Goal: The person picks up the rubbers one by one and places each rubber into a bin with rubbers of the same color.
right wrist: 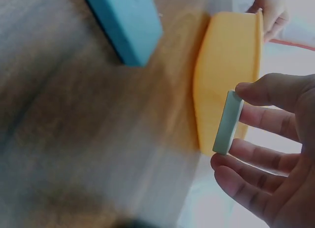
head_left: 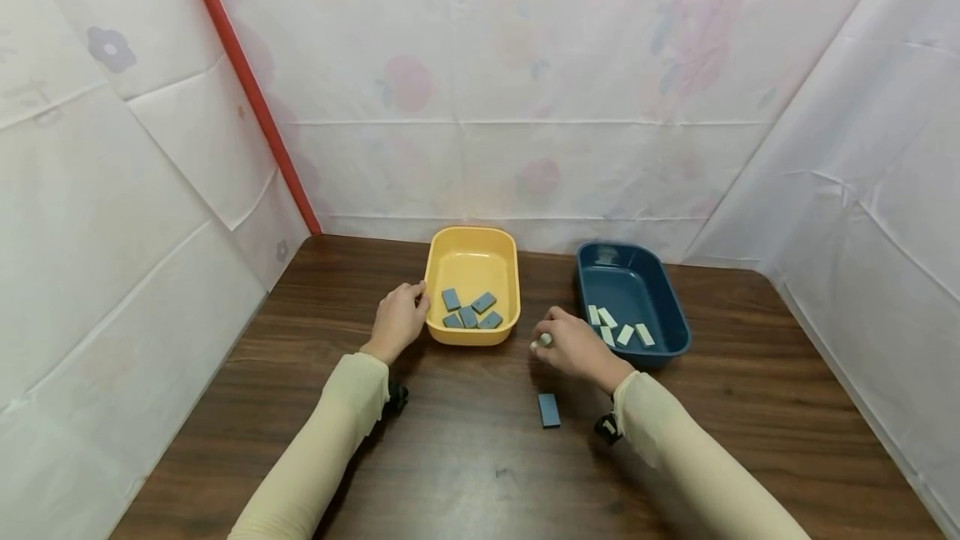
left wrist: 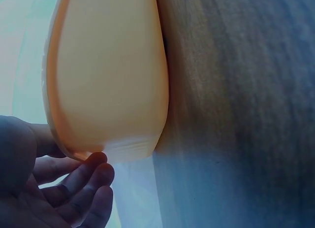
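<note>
My left hand (head_left: 397,322) is at the left side of a yellow plastic tray (head_left: 471,338). In the left wrist view its thumb goes behind the rim and its curled fingers (left wrist: 96,161) grip the tray's corner. Several blue-grey blocks (head_left: 483,302) lie in the front part of that tray. Between the two trays, my right hand (head_left: 576,346) pinches a small pale green block (right wrist: 228,122) by its ends, thumb on one end and fingers on the other. That block is above the table. One blue-grey block (head_left: 549,411) lies flat on the table, nearer to me than the right hand.
A dark blue tray (head_left: 626,282) stands right of the yellow one, with several pale blocks (head_left: 644,335) inside. Both trays sit on a dark wooden table (head_left: 465,448). White patterned sheets (head_left: 480,165) hang behind and at both sides, and a red pole (head_left: 251,90) slants at the left.
</note>
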Motion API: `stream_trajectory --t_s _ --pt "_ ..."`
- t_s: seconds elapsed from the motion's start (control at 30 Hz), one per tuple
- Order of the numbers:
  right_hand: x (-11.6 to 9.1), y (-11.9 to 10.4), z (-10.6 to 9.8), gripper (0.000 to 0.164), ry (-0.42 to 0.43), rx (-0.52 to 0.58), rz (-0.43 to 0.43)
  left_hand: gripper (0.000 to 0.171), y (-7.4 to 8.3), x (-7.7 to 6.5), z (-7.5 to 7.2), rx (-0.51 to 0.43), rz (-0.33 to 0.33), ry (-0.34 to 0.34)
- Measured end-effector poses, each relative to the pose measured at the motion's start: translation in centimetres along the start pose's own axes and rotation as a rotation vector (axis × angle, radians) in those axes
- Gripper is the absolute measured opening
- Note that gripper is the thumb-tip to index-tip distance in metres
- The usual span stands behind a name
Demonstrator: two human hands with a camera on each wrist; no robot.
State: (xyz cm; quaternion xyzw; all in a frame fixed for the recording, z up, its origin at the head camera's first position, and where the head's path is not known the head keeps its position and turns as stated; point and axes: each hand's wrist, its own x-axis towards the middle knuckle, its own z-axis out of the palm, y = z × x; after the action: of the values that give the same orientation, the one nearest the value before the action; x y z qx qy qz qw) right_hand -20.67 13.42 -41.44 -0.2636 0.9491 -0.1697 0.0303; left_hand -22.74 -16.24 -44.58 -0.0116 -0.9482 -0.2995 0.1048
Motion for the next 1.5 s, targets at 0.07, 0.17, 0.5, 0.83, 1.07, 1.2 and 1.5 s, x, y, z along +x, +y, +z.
stream_trajectory --t_s 0.07,0.17,0.5,0.83,1.07,1.2,1.5 --pt "0.0 0.0 -0.5 0.017 0.002 -0.003 0.008 0.040 0.0 0.0 0.0 0.001 0.002 0.004" --pt "0.0 0.0 -1.3 0.018 0.005 -0.014 0.012 0.040 -0.1 0.1 0.1 -0.001 0.004 0.008" --pt "0.2 1.3 -4.3 0.019 0.033 -0.037 0.039 0.041 -0.1 0.2 0.0 0.000 -0.010 0.002" --pt "0.2 3.6 -5.8 0.022 -0.010 -0.019 0.071 0.040 -0.1 0.1 0.0 -0.010 -0.019 -0.007" --pt "-0.2 5.7 -6.7 0.021 -0.019 -0.023 0.094 0.040 0.0 0.0 0.1 -0.018 -0.016 -0.006" --pt "-0.3 7.2 -7.1 0.020 -0.022 -0.027 0.124 0.040 0.1 0.0 0.2 -0.020 -0.014 -0.003" --pt "-0.5 11.0 -6.8 0.021 -0.015 -0.017 0.219 0.040 0.0 0.1 0.5 -0.025 -0.003 0.007"
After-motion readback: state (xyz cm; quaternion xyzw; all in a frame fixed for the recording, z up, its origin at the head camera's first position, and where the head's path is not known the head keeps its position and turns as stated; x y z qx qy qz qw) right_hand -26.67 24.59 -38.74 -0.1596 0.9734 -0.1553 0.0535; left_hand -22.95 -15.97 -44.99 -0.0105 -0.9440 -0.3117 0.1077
